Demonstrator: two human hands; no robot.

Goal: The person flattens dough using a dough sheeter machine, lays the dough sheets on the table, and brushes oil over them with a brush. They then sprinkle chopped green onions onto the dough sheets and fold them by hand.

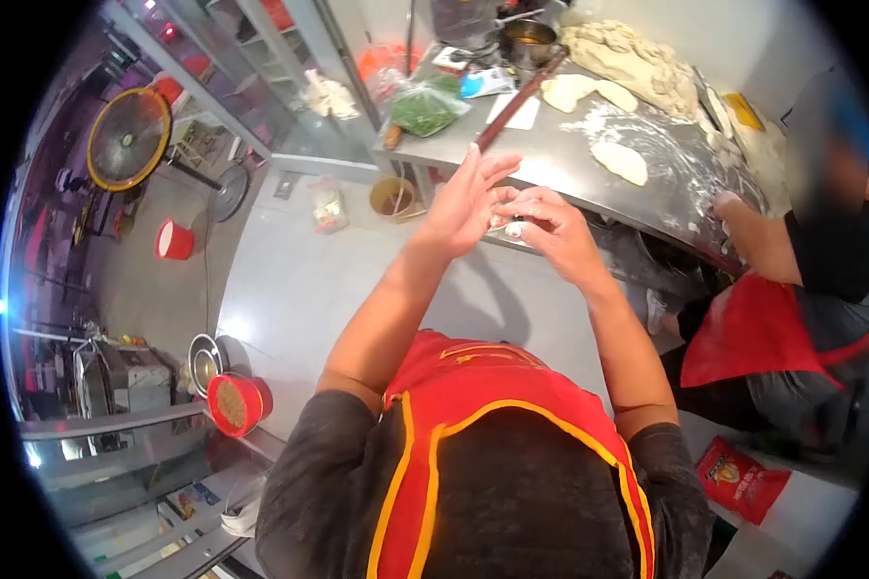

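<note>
My left hand (463, 210) is raised in front of me near the table edge, its fingers stretched out and the palm turned up. Close against its thumb side is my right hand (555, 232), fingers curled and pinched together. White flour or bits of dough show on the right fingertips; whatever lies between them is too small to make out. Beyond both hands, a flat oval piece of dough (619, 163) lies on the floured steel table (550, 145). A dark red rolling pin (519, 99) lies slanted across the table, its near end close to my left fingertips.
A large dough mass (637, 68), smaller dough pieces (589, 92), a bag of chopped greens (425, 108) and a metal pot (531, 43) stand along the back. A co-worker in a red apron (753, 333) works at right. A bucket (393, 197) stands below the table.
</note>
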